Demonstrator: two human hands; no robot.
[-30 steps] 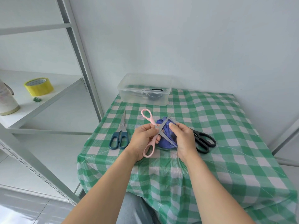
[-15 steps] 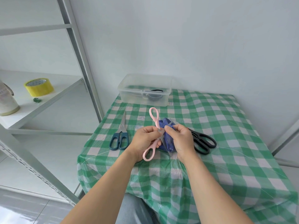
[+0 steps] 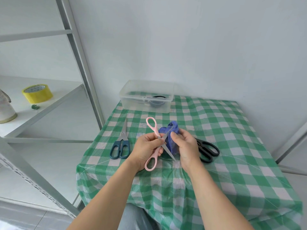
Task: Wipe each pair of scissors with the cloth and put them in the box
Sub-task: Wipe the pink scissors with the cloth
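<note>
My left hand (image 3: 146, 147) grips the pink-handled scissors (image 3: 152, 128) near the pivot, blades spread open above the table. My right hand (image 3: 186, 145) holds a crumpled blue cloth (image 3: 171, 141) against one blade. Dark-blue-handled scissors (image 3: 122, 143) lie shut on the table to the left. Black-handled scissors (image 3: 207, 150) lie to the right, partly hidden behind my right hand. The clear plastic box (image 3: 132, 100) stands at the table's far edge with a dark scissors handle (image 3: 157, 101) showing inside.
The table (image 3: 232, 146) wears a green and white checked cover and stands against a white wall. A white metal shelf (image 3: 49, 103) on the left holds a yellow tape roll (image 3: 37, 93) and a pale jug (image 3: 5, 110).
The pink scissors' blades closed half a second ago and have spread open again. My right hand has shifted the cloth along the blade.
</note>
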